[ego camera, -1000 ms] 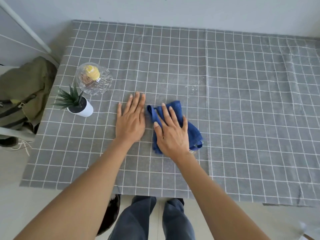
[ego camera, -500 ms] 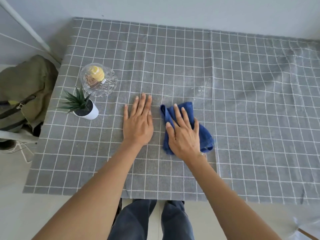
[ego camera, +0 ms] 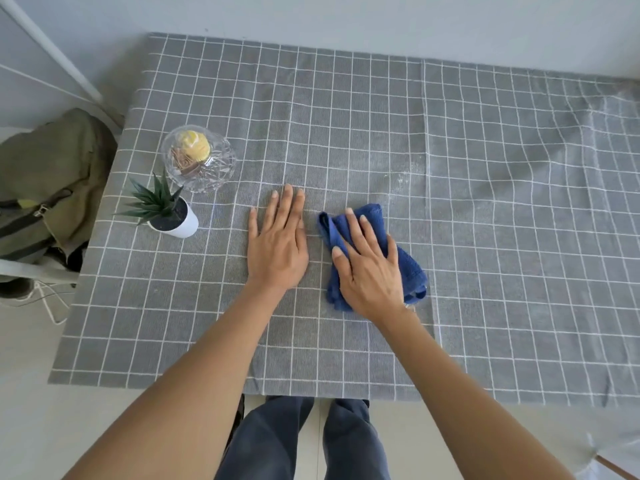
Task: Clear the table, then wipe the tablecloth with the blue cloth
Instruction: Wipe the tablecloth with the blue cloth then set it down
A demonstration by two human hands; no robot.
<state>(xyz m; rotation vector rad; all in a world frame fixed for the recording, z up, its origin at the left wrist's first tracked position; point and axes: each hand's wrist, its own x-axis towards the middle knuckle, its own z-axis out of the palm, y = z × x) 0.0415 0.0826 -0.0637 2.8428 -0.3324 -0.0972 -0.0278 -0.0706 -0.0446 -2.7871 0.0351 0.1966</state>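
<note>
Pressing flat on the blue cloth [ego camera: 367, 251], the right hand [ego camera: 369, 268] is lying with fingers straight and spread, not curled round the fabric, so the cloth is sitting bunched between palm and tablecloth [ego camera: 485, 202]. Just beside it, the left hand [ego camera: 277, 247] is resting open, palm down on the tablecloth, apparently pinning the fabric so it is not sliding.

The blue cloth is looking soft, light and limp; it is likely bunching or rolling under a push, so pressing across its middle with a broad palm seems the best hold. The tablecloth itself is loose, with wrinkles showing well off to the right of the right hand.

Off to the right of that hand, open room is stretching far along the counter, and a pale dusty patch [ego camera: 412, 174] is lying ahead of the fingertips. Beyond the left hand's outer side, a small potted plant [ego camera: 169, 213] and a glass dish [ego camera: 197, 157] are standing near the counter's left edge; the glass is probably fragile. The near edge is lying close behind both wrists.
</note>
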